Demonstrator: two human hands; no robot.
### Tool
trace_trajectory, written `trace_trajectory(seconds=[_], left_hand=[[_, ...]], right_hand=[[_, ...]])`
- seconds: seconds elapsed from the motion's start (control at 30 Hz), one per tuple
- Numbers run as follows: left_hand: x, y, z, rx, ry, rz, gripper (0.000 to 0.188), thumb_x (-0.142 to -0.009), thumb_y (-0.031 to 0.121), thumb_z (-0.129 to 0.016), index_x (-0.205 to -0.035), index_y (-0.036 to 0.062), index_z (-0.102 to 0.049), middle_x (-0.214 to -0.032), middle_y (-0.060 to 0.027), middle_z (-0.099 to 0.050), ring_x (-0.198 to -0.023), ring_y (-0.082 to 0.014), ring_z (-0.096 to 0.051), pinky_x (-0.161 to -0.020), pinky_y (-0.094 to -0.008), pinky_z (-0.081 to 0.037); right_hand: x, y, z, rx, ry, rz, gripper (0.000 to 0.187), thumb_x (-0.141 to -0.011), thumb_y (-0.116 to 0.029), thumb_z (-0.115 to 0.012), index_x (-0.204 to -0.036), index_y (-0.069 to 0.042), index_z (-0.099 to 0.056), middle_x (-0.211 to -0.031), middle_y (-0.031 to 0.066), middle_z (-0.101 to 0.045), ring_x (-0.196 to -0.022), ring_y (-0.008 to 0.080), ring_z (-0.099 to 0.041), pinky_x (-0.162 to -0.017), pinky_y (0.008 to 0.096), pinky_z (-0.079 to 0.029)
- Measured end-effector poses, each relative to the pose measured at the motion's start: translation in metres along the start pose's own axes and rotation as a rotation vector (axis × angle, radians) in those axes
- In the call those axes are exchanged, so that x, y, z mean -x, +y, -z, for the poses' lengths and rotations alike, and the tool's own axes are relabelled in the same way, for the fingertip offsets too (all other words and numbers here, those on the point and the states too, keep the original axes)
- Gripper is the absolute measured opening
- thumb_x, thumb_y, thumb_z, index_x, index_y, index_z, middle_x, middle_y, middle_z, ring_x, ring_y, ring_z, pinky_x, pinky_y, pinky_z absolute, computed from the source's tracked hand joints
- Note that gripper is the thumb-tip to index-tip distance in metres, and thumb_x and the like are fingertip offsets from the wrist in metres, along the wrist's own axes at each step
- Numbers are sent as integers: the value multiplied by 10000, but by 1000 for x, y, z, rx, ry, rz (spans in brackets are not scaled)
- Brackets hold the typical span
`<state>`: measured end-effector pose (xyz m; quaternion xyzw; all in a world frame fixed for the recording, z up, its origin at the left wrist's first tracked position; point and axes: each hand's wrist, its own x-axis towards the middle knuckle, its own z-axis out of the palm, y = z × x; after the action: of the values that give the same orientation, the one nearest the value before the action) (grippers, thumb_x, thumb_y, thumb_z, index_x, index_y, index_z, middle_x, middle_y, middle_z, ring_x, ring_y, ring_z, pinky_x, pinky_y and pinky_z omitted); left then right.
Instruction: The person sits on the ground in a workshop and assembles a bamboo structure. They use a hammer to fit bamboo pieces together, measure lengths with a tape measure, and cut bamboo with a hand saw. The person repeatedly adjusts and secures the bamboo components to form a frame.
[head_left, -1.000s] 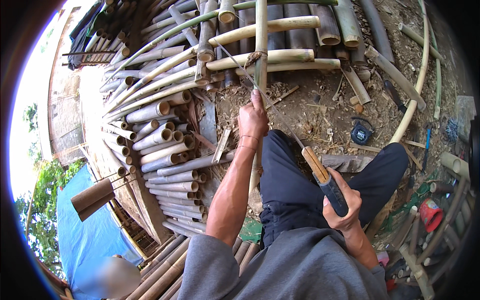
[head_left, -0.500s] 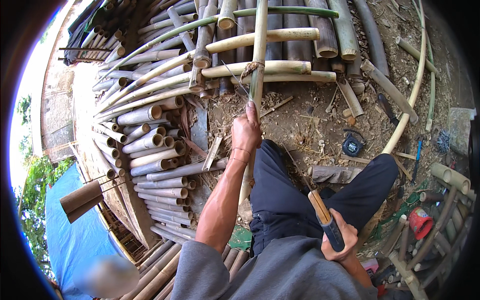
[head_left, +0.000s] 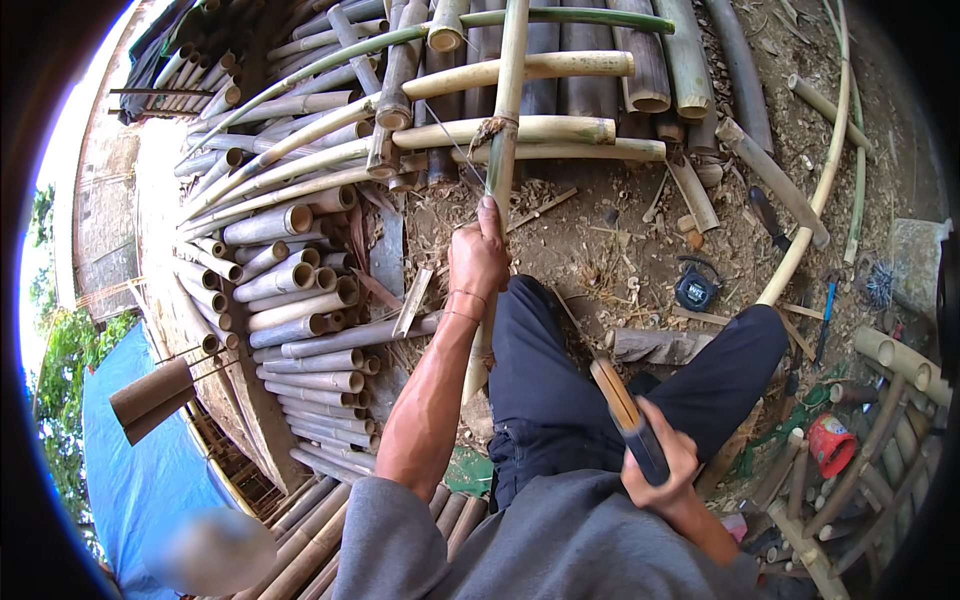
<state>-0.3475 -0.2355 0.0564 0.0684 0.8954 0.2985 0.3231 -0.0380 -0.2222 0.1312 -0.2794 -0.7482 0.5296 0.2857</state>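
My left hand (head_left: 478, 250) is closed round a pale bamboo pole (head_left: 509, 90), thumb laid along it. The pole stretches away from my lap and crosses several lighter bamboo poles (head_left: 550, 130). A dried brown binding (head_left: 490, 128) sits on it just beyond my thumb, and a thin wire (head_left: 455, 140) slants off beside it. Over my right thigh my right hand (head_left: 662, 455) grips what looks like a folding saw (head_left: 622, 405), its handle wood-coloured and black. The narrow blade points forward and left, seen nearly edge-on, apart from the pole.
Stacked dark bamboo tubes (head_left: 300, 290) fill the left side. A tape measure (head_left: 697, 288), a dark-handled knife (head_left: 768, 215) and a short log (head_left: 660, 346) lie on the shaving-strewn ground. At right are a red container (head_left: 831, 445) and bamboo offcuts (head_left: 890, 350).
My right hand has shifted slightly forward and left with the saw. My left hand keeps its hold on the pole. The whole view has drifted a little.
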Motion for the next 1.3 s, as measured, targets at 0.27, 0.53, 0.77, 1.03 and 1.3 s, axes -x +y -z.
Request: trace_trajectory(seconds=[0.27, 0.53, 0.77, 1.03, 1.3], left_hand=[[0, -7, -5, 53, -28, 0, 783, -978, 629, -339, -652, -33, -598, -491, -123, -544, -385, -225, -563, -388, -359, -461], [-3, 1, -3, 67, -45, -10, 763, -987, 612, -341, -665, -28, -603, -484, -102, -537, -361, -209, -544, -365, -349, -448], [-3, -10, -1, 52, -45, 8, 805, -983, 628, -310, -698, -57, -623, -503, -128, -558, -398, -232, -580, -402, -362, -474], [2, -12, -1, 38, -80, -85, 686, -1006, 546, -342, -777, -45, -603, -569, -187, -594, -512, -301, -632, -507, -412, -502], [58, -46, 14, -282, -47, -240, 340, -884, 288, -629, -985, -25, -541, -743, -158, -622, -687, -254, -632, -629, -381, -512]], right_hand=[[-14, 15, -20, 32, 28, 13, 503, -718, 9, -579, -1202, 149, -560, -786, 201, -668, -539, 249, -660, -516, 331, -513], [-47, 14, -29, -25, -38, -48, 525, -709, -9, -581, -1217, 124, -560, -757, 161, -658, -540, 197, -637, -546, 314, -513], [30, -2, 7, 63, -65, -129, 497, -716, -21, -548, -1176, 168, -553, -892, 257, -693, -688, 315, -719, -633, 357, -560], [-66, 31, -58, -85, 22, 33, 581, -716, 2, -579, -1291, 74, -538, -765, 144, -658, -586, 188, -662, -568, 298, -526], [-65, 29, -55, -129, 21, -26, 589, -712, 0, -585, -1294, 71, -538, -785, 150, -672, -593, 191, -670, -566, 300, -528]])
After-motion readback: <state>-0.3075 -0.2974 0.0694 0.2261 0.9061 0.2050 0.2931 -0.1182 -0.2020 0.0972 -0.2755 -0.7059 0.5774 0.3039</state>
